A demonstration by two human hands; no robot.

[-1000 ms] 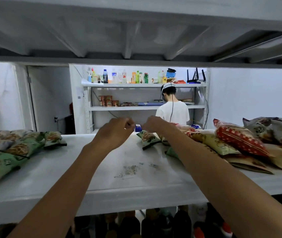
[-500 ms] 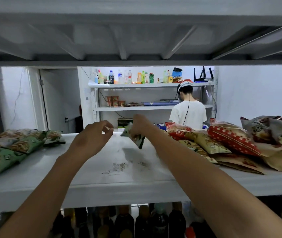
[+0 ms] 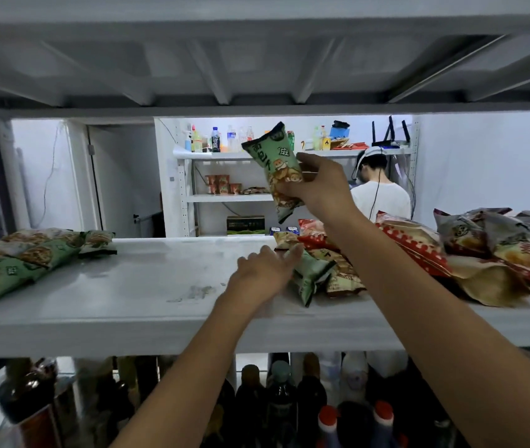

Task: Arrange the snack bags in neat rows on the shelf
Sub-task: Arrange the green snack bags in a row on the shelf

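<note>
Right fingers [image 3: 305, 189] pinch a green bag [image 3: 276, 166] aloft; left hand [image 3: 262, 273], open, nudges the pile [image 3: 318, 270]. Loose pinch could drop it.

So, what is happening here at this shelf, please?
A person is sorting snack bags on a white shelf. The right hand holds a green snack bag up in the air, above the shelf. The left hand reaches with open fingers to another green bag at the edge of a mixed pile on the right. On the left, green bags already lie in a row. The middle of the shelf is bare.
</note>
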